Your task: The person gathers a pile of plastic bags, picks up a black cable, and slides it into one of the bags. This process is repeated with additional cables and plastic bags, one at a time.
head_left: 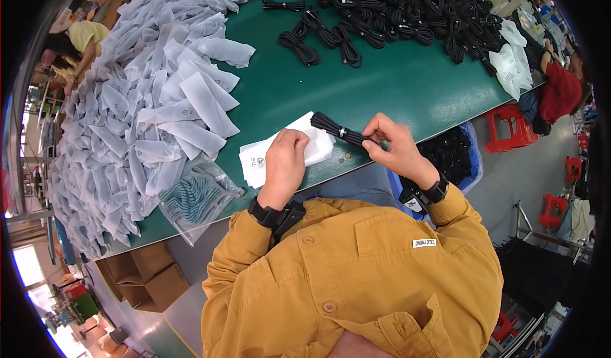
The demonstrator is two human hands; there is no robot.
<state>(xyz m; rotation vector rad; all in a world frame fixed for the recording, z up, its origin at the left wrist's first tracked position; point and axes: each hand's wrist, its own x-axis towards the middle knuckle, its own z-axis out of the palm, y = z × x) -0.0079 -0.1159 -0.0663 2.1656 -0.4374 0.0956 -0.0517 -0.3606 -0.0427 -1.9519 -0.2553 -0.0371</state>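
Note:
My right hand [400,151] is closed on one end of a coiled black cable [337,130], tied around its middle. The cable's free end points left, over a small stack of flat white plastic bags [254,162] near the table's front edge. Resting on that stack, my left hand [284,161] has its thumb and fingers pinched together at the top bag. The coil's tip lies close to the bag's upper edge; whether it is inside cannot be made out. Both wrists wear black bands.
Filled white bags [127,110] are heaped on the left of the green table [273,91]. Black cable bundles [407,8] pile up at the back. A clear bag with teal striped fabric [197,196] lies left of me. A blue-lined bin [472,151] stands at right, near a red stool [509,129].

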